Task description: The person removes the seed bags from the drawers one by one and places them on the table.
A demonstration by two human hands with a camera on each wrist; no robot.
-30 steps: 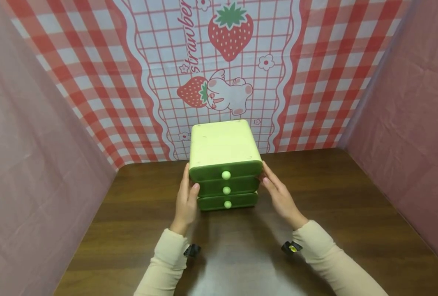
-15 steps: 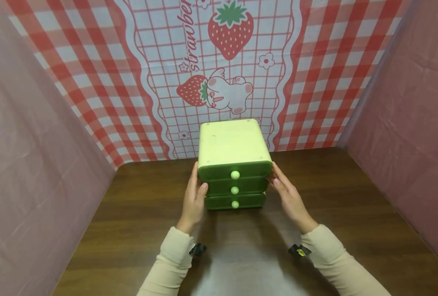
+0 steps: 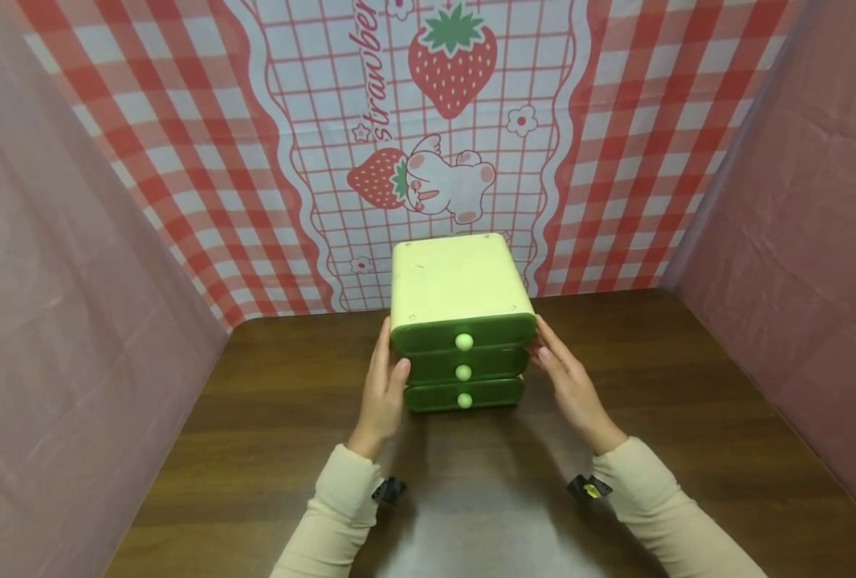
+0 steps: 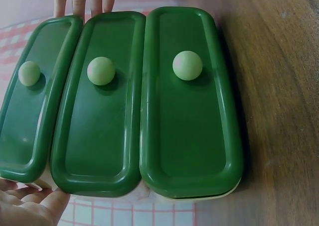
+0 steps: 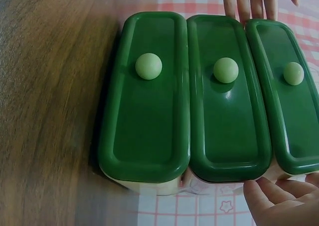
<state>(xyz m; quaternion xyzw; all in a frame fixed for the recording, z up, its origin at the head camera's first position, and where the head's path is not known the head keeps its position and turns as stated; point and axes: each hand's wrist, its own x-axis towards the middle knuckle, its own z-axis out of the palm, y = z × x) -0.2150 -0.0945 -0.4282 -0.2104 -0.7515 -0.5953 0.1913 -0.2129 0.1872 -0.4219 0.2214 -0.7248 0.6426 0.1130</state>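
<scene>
A small drawer cabinet (image 3: 457,277) with a pale yellow-green body and three dark green drawer fronts, each with a round light green knob, stands upright between my hands. All three drawers sit pushed in. My left hand (image 3: 382,397) rests on its left side, fingers lying straight along the wall and thumb near the front edge. On the opposite side my right hand (image 3: 571,393) touches the wall in much the same way. Close up in the left wrist view, the bottom drawer front (image 4: 192,121) is beside the wood; the fingertips of both hands partly hide behind the cabinet's sides.
The brown wooden table (image 3: 283,417) extends around the cabinet. Behind it hangs a red-and-white checked cloth (image 3: 623,160) with strawberry prints. Pink fabric walls (image 3: 796,241) close off both sides. Dark wrist straps (image 3: 389,490) show at the cream sleeves.
The cabinet has shifted a little to the right with both hands on its sides, mostly in the first half second. Its drawers look the same as before.
</scene>
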